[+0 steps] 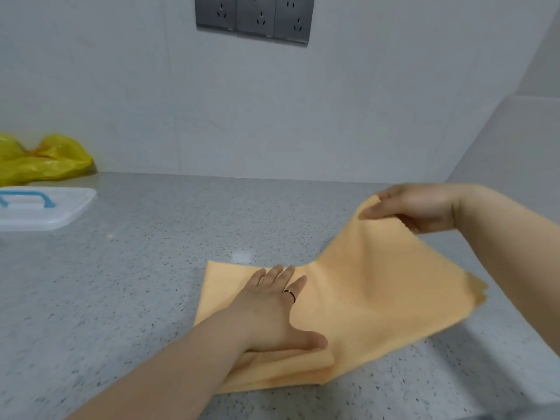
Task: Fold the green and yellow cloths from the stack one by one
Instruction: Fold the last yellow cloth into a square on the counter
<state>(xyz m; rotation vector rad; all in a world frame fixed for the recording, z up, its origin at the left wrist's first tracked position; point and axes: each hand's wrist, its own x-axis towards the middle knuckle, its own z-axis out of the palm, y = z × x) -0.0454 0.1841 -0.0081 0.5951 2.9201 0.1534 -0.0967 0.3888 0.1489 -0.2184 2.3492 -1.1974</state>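
Note:
A yellow-orange cloth (363, 298) lies partly folded on the grey speckled countertop (145, 268). My left hand (275, 310) presses flat on the cloth's left part, fingers spread, a ring on one finger. My right hand (415, 207) pinches the cloth's far right corner and holds it lifted above the counter, so the right half hangs in the air. No green cloth and no stack are in view.
A white plastic lid with a blue handle (39, 207) lies at the left edge. Behind it sits a crumpled yellow plastic bag (42, 159) against the wall. Grey wall sockets (254, 16) are mounted high on the back wall. A side wall closes the right.

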